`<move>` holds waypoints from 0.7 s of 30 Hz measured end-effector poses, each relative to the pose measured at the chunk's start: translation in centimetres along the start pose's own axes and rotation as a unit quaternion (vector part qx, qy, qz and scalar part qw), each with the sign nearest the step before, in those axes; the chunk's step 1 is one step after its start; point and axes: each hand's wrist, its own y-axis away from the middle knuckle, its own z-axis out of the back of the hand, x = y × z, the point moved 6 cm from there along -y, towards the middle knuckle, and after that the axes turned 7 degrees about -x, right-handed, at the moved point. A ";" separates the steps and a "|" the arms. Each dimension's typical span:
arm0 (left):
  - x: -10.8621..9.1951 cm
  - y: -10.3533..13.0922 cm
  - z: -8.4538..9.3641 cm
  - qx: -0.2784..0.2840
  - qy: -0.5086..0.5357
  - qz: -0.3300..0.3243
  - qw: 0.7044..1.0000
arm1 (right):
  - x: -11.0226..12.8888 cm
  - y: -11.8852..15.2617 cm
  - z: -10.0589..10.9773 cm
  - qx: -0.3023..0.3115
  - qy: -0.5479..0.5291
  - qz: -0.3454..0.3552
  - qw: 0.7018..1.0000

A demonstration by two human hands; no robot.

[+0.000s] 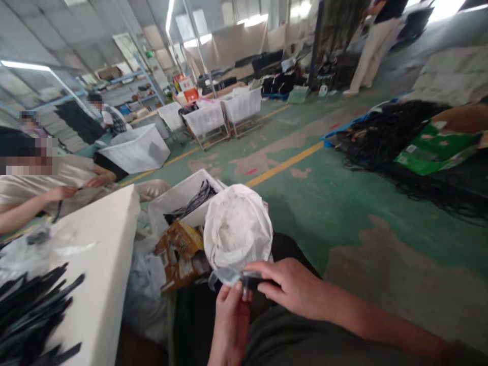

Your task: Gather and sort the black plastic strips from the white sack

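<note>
Low in the view, my left hand point(231, 317) pinches the mouth of a small clear plastic bag point(224, 277). My right hand point(292, 287) comes in from the right and grips a short black strap point(254, 282), its end at the bag's opening. Both hands are over my lap. Just beyond them bulges a white sack point(236, 226). A pile of black straps point(32, 310) lies on the white table point(102, 244) at my left.
A white bin point(183, 195) with black straps stands beyond a crumpled brown bag point(179, 251). A seated person's hands point(82, 185) work at the table's far end. More white bins, a black heap point(396, 137) and a standing person point(375, 46) occupy the green floor.
</note>
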 end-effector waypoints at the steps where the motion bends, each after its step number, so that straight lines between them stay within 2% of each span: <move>1: -0.2 0.0 0.0 -0.009 0.004 -0.001 1.000 | -0.2 -0.1 0.0 0.005 0.001 -0.001 1.000; 5: -2.2 -0.6 0.4 -0.054 0.006 -0.041 0.998 | -2.0 0.7 1.5 0.030 -0.015 -0.041 0.999; 7: -2.2 -0.7 0.4 -0.057 -0.006 -0.037 0.998 | -2.5 0.9 1.6 0.032 -0.042 -0.058 0.997; 11: 0.4 -0.2 -0.8 -0.005 -0.039 0.018 0.999 | -2.3 -0.2 -0.9 0.020 -0.097 -0.050 0.994; 14: 2.0 0.3 -1.8 0.041 -0.075 0.023 0.996 | -2.1 -1.3 -2.9 -0.004 -0.143 -0.044 0.989; 18: 2.4 0.6 -2.5 0.087 -0.131 0.001 0.988 | -2.6 -2.1 -3.9 -0.011 -0.178 -0.037 0.983; 21: 1.8 -0.3 -2.3 0.092 -0.075 0.017 0.993 | -3.9 -1.7 -4.2 0.040 -0.196 -0.069 0.977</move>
